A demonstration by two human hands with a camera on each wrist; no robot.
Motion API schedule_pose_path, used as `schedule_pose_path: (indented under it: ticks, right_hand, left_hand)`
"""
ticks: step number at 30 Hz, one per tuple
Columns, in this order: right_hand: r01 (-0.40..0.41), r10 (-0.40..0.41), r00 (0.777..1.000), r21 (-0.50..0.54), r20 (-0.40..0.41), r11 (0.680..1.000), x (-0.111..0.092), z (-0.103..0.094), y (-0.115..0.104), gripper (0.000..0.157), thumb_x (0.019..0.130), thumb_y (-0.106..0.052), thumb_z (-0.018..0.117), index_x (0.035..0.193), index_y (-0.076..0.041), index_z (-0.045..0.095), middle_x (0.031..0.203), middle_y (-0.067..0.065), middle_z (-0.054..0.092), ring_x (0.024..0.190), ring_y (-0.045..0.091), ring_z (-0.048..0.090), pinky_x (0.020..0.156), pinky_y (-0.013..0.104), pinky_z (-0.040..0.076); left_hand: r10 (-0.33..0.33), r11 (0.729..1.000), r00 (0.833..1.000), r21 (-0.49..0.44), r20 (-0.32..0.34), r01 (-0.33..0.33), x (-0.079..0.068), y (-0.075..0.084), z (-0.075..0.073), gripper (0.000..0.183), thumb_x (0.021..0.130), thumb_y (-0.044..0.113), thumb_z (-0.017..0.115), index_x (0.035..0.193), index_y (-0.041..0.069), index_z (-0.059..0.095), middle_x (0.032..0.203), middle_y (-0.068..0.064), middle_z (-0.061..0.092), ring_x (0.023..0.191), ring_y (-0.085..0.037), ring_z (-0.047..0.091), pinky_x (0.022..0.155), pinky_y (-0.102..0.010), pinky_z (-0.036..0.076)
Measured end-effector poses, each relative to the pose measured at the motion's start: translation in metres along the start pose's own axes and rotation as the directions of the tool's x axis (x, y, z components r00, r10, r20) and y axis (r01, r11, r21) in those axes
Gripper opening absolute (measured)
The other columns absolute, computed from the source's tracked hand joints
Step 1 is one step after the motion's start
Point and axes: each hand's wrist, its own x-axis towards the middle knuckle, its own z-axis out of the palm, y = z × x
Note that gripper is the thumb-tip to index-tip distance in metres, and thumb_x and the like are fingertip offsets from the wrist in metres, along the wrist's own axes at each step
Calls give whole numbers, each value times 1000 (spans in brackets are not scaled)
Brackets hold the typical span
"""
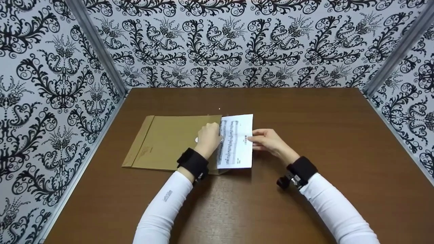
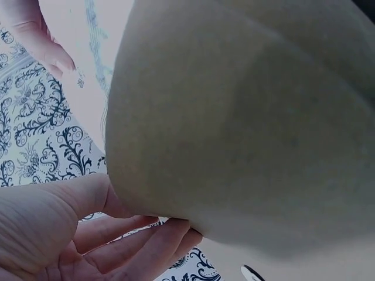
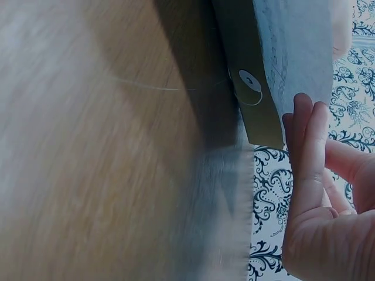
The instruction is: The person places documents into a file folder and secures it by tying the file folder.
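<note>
A brown kraft envelope point(image 1: 176, 142) lies on the table with its open mouth facing right. White sheet music point(image 1: 242, 152), printed with staves, sticks partly out of that mouth; its left part is hidden inside. My left hand point(image 1: 208, 137) pinches the envelope's upper layer at the mouth, thumb on one face and fingers behind, as the left wrist view shows. At the sheet's right edge, my right hand point(image 1: 269, 140) holds the paper between thumb and fingers. The right wrist view shows the flap with a white button point(image 3: 250, 81) and a thin string below the sheet.
The brown wooden table point(image 1: 325, 122) spreads around the envelope. Walls with black-and-white scroll patterns point(image 1: 230, 44) stand behind and at both sides, joined by grey corner posts point(image 1: 98, 44). Black camera straps point(image 1: 303, 169) circle both wrists.
</note>
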Motion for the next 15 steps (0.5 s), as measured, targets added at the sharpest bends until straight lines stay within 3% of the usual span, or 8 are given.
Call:
schedule_pose_path:
  ticks: [6,15]
  right_hand:
    - [10,-10,1000,33,2,999,6,9,-3,44,96,-2,65,133,18,53,81,-6,73,71,5,72,70,19,61]
    - [12,-12,1000,42,3,999,17,33,-6,40,95,-2,65,130,15,56,81,-6,71,69,4,70,67,17,60]
  left_hand:
    - [8,1000,1000,-10,-9,-8,1,-1,1,11,90,9,74,90,-2,74,96,-20,78,85,-36,76,71,-50,61]
    - [-10,1000,1000,1,3,10,1,1,0,14,90,12,77,95,-2,75,98,-19,79,88,-36,77,73,-48,62]
